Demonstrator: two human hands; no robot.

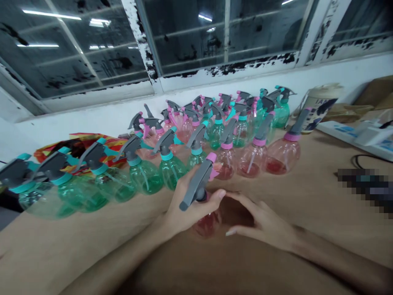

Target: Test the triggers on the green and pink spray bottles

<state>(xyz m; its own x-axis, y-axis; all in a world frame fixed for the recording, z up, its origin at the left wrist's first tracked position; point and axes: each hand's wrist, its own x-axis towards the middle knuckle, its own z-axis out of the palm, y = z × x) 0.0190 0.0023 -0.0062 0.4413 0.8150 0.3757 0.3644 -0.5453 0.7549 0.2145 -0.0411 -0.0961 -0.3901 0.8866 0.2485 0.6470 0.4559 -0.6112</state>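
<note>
On the brown tabletop (307, 205), toward its near edge, the left hand (187, 211) is clamped on the neck of a pink clear-plastic spray bottle with grey trigger (209, 224). The right hand (260, 223) lies just beside it with its fingers loosely apart.

The spray bottle (206, 224) is small and round-bellied, of clear pink plastic. Its body is see-through, with a deeper red tint low down that may be liquid or only the plastic's colour, the view being too blurred to tell; a long grey trigger head (196, 185) sits on the neck, slanting up toward the right and ending in a pink nozzle tip (211, 157); the bottle stands roughly upright on the brown table (307, 213); the left hand (184, 209) wraps its neck and shoulder, thumb laid across the front; the right hand (260, 223) lies at its right side, fingertips reaching the body.
</note>
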